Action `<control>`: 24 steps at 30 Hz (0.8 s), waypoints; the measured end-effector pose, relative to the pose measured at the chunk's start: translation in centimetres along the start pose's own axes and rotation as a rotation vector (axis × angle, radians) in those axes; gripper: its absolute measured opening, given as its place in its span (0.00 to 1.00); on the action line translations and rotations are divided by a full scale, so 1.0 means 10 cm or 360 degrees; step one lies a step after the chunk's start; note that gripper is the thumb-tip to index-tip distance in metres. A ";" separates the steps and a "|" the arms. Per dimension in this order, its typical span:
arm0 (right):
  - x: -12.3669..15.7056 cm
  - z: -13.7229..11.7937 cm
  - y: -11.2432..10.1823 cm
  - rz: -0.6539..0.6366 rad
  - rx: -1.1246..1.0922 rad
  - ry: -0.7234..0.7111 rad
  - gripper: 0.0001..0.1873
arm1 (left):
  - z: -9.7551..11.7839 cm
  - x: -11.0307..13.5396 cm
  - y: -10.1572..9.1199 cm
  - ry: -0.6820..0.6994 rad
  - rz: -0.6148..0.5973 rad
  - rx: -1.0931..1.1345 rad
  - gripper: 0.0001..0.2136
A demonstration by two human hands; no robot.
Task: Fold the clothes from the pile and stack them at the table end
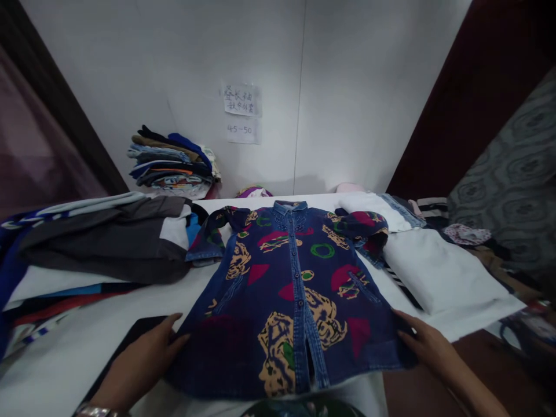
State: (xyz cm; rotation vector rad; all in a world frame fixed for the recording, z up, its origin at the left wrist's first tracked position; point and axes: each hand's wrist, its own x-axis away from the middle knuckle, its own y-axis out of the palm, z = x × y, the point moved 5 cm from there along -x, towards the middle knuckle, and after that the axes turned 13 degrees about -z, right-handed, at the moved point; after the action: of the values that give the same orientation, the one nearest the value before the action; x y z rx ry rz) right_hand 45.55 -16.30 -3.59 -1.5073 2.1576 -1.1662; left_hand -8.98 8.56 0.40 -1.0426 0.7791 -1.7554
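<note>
At 7 and 5 o'clock, left hand point(143, 362) and right hand point(428, 341) lie flat, unclenched, on shirt point(295, 289) hem; press both evenly.

Shirt point(295, 289): dark blue denim cloth, matt, printed with coloured patches. Table cover point(78, 341): smooth white cloth. Folded white piece point(434, 272): smooth matt cloth. Wall notes point(242, 113): white paper. Wall point(356, 98): matt, smooth.
</note>
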 end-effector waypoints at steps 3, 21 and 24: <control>-0.09 -0.34 -0.03 0.0063 0.0296 -0.0194 0.26 | 0.34 -0.04 -0.02 0.0301 0.0124 -0.0298 0.30; -0.86 -0.65 -0.58 0.0612 0.0433 -0.0246 0.32 | 0.44 -0.39 0.82 0.0597 -0.0060 -0.0481 0.30; -1.25 -0.70 -0.76 0.0655 0.0418 -0.0009 0.36 | 0.47 -0.35 0.85 0.0590 -0.0038 -0.0531 0.31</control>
State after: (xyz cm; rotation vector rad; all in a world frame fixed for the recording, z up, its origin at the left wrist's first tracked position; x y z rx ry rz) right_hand 51.67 -3.19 3.73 -0.9023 2.0776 -1.2292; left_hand -0.70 8.29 -5.81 -0.9490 1.3313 -1.9075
